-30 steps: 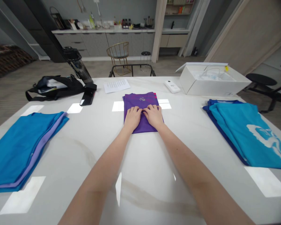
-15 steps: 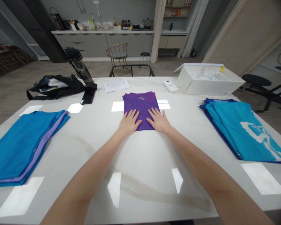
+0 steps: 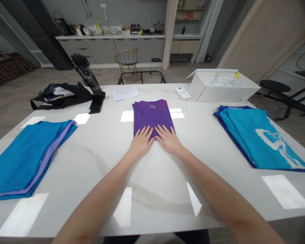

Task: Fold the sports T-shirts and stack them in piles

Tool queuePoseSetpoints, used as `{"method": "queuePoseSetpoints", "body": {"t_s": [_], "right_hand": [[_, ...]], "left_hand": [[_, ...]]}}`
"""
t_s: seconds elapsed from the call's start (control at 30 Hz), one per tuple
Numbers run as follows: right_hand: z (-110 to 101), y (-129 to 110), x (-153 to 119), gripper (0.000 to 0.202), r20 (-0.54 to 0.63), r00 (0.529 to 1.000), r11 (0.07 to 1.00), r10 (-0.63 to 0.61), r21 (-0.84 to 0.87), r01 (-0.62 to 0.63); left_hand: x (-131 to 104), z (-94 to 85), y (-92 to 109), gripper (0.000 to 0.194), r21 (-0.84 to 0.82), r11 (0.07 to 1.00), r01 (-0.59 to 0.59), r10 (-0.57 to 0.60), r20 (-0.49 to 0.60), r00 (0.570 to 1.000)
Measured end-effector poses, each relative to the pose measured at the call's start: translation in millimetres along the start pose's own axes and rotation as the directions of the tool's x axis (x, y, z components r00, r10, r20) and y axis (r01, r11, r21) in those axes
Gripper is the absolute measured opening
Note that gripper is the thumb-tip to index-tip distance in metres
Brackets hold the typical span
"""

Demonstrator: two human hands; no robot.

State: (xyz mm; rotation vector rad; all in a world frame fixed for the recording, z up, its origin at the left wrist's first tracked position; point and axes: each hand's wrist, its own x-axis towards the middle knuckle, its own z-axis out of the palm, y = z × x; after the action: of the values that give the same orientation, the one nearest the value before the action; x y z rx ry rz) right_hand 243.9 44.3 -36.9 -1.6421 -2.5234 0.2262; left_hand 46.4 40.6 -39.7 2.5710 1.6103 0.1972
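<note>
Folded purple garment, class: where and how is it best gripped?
The folded purple garment is probably best held by both side edges, coming under from left and right: it lies flat on the table, those edges mostly uncovered, while the left hand and right hand rest on its near end.

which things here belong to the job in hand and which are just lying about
Job:
purple folded cloth, left hand and right hand on it
probably the blue pile at left, turquoise pile at right

Seemingly lying about:
black bag
phone
printed sheet
white box
bottle
</note>
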Motion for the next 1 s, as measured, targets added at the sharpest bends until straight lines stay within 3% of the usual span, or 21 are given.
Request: {"method": "queuePoseSetpoints", "body": {"t_s": [0.2, 0.43, 0.6, 0.73, 1.0], "right_hand": [[-6.5, 22.7, -22.6, 0.066, 0.008, 0.995, 0.995, 0.100, -0.023, -0.100], [-3.7, 30.1, -47.9, 0.073, 0.003, 0.976, 0.974, 0.219, -0.059, -0.218], [-10.4, 27.2, -65.0, 0.065, -0.085, 0.967, 0.967, 0.240, -0.072, -0.246], [-19.1, 23.5, -66.2, 0.045, -0.180, 0.946, 0.958, 0.270, -0.049, -0.282], [-19.9, 28.7, -60.5, 0.038, -0.215, 0.928, 0.941, 0.306, -0.078, -0.329]], "left_hand": [[-23.8, -5.2, -20.3, 0.068, 0.004, 0.999, 0.041, -0.041, 0.019, 0.999], [-52.2, -16.3, -38.1, 0.063, 0.015, 0.996, 0.089, -0.090, 0.065, 0.994], [-71.7, -25.0, -40.3, 0.051, 0.098, 0.988, 0.120, -0.114, -0.070, 0.991], [-70.4, -26.3, -36.2, 0.040, 0.109, 0.984, 0.138, -0.123, -0.128, 0.984], [-56.4, -24.7, -26.0, 0.034, 0.173, 0.952, 0.250, -0.221, -0.173, 0.960]]}}
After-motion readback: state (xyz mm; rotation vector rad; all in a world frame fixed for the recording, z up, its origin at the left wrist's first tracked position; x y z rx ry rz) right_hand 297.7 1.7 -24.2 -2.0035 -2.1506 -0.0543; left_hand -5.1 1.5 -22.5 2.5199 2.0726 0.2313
